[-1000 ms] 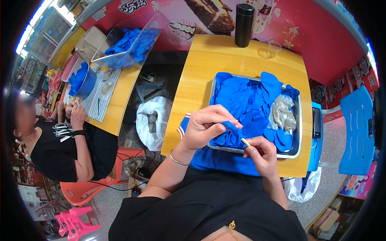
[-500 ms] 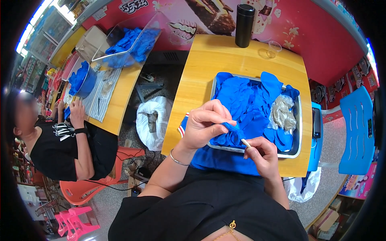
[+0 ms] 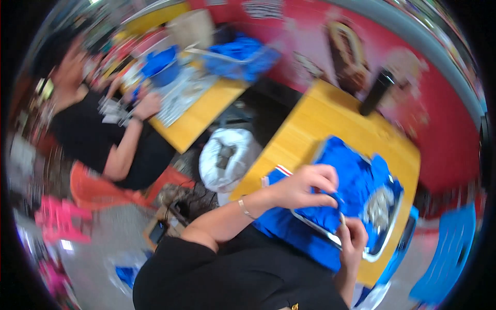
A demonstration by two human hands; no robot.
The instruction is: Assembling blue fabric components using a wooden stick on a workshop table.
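Note:
In front of me, my left hand (image 3: 319, 187) is closed, its thumb and fingers pinching a small blue piece (image 3: 339, 200) of thin, soft-looking material. Just below it, my right hand (image 3: 353, 236) grips a short pale stick (image 3: 342, 219), whose tip meets or nearly meets that piece; blur hides the exact contact. Both hands are over the near side of a light-rimmed tray (image 3: 373, 256). Inside lie many flat blue pieces (image 3: 354, 173), with crumpled, greyish see-through plastic (image 3: 380, 207) at the right. Blue cloth (image 3: 292, 238) hangs between the table's near edge and my body.
A black bottle (image 3: 377, 92) stands on the yellow table (image 3: 305, 121). On the left, a co-worker's hands (image 3: 147, 106) work near a blue bucket (image 3: 166, 76) and a clear bin (image 3: 227, 64) of blue pieces. A white bag (image 3: 211, 173) sits between the tables; a blue chair (image 3: 447, 250) is at right.
The whole view has swung and tilted, so the tables and tray appear lower and farther right, with motion blur. My hands keep the same grips. The co-worker's head is now turned differently.

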